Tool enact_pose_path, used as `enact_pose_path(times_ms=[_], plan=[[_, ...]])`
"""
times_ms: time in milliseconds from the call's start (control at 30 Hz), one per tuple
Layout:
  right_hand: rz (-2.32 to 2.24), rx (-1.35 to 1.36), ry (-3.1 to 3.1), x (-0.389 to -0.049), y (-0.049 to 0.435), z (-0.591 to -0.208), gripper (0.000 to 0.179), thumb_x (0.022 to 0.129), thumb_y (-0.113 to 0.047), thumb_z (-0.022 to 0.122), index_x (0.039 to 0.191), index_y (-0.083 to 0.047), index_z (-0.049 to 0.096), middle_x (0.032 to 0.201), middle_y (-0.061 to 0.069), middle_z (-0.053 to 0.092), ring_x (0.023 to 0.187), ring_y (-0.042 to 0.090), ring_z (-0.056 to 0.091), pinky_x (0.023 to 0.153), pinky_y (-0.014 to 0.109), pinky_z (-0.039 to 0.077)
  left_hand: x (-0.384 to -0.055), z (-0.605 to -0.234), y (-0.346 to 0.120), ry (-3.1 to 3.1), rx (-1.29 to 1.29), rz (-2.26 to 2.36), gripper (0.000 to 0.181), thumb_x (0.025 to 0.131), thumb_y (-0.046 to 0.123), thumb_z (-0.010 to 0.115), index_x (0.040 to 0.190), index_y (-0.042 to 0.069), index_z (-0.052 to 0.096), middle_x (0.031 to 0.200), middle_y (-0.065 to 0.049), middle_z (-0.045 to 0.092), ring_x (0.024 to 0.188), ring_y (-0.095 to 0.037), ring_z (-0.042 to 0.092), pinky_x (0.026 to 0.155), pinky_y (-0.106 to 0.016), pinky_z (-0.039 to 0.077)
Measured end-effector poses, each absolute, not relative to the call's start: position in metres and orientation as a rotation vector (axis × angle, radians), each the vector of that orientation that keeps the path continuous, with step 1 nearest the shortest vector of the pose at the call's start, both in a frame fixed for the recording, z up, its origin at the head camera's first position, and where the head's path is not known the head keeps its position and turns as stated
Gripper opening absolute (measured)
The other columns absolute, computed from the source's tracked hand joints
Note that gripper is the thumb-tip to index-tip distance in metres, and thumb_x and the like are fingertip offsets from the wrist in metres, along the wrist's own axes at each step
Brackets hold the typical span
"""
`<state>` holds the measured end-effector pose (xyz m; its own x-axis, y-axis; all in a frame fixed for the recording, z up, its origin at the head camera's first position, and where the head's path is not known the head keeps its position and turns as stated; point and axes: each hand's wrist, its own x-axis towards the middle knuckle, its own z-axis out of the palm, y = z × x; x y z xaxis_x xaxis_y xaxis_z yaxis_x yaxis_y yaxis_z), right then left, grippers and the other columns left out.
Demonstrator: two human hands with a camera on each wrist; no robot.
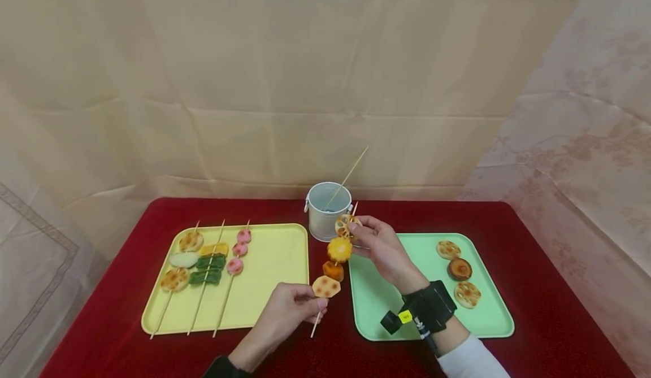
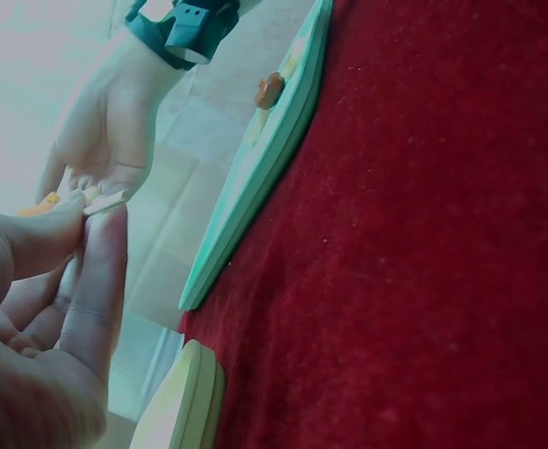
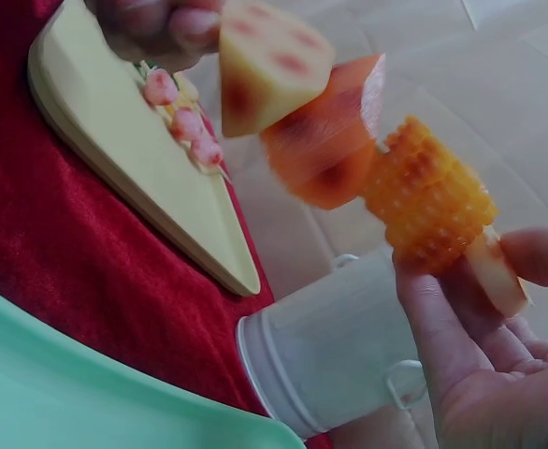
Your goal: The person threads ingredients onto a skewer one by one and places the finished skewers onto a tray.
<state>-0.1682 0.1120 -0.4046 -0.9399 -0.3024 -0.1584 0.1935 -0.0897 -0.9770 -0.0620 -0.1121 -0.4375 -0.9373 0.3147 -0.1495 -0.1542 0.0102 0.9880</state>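
Both hands hold one loaded skewer [image 1: 315,326] up over the table, tilted, its tip near the bucket. Down the stick run a lotus root slice [image 1: 343,226], a corn piece [image 3: 433,201], an orange chunk [image 3: 325,136] and a pale, brown-spotted piece [image 3: 274,61]. My left hand [image 1: 290,313] pinches the stick just below the spotted piece. At the upper end, my right hand [image 1: 378,251] grips the lotus slice between thumb and fingers. In the left wrist view the left hand [image 2: 50,309] hides most of the food.
On the yellow tray [image 1: 277,253] at left lie three loaded skewers. A green tray [image 1: 376,310] at right holds two lotus slices and a mushroom [image 1: 460,269]. Behind the hands stands a metal bucket [image 1: 322,225] with a bare stick [image 1: 351,172] leaning in it.
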Motion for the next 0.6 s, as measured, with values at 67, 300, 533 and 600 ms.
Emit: enact_pose_path(times_ms=[67,300,533,600], plan=[[-2.096,-0.114,1.867,-0.169,0.110,-0.404,0.039,0.105,-0.023,0.063,0.130,0.005,0.054,0.110,0.009,0.071,0.096,0.021,0.069,0.088,0.037,0.059,-0.060,-0.437,-0.112,1.999,0.177,1.979,0.018,0.096,0.002,0.071,0.092,-0.015,0.070,0.085,-0.026,0.073,0.070,-0.009,0.068,0.066,-0.023,0.058],[-2.037,-0.137,1.937,-0.171,0.106,-0.401,0.043,0.105,-0.032,0.062,0.130,0.002,0.058,0.119,0.013,0.065,0.110,0.028,0.063,0.095,0.044,0.056,-0.052,-0.437,-0.123,2.168,0.237,1.919,0.016,0.096,0.006,0.073,0.088,-0.008,0.073,0.082,-0.024,0.074,0.068,-0.008,0.069,0.065,-0.023,0.057],[-2.006,-0.142,2.034,-0.171,0.120,-0.397,0.051,0.105,-0.039,0.059,0.133,0.004,0.057,0.125,0.019,0.065,0.123,0.042,0.057,0.101,0.044,0.051,-0.043,-0.431,-0.145,2.362,0.149,1.837,0.014,0.091,0.009,0.077,0.080,0.001,0.074,0.072,-0.008,0.073,0.064,-0.005,0.065,0.062,-0.022,0.052],[-2.005,-0.117,2.061,-0.171,0.125,-0.397,0.050,0.105,-0.039,0.060,0.131,0.003,0.058,0.125,0.019,0.065,0.121,0.040,0.059,0.101,0.045,0.051,-0.042,-0.430,-0.153,2.436,0.116,1.791,0.014,0.090,0.010,0.079,0.079,0.004,0.074,0.068,-0.003,0.071,0.063,-0.003,0.062,0.061,-0.021,0.050]])
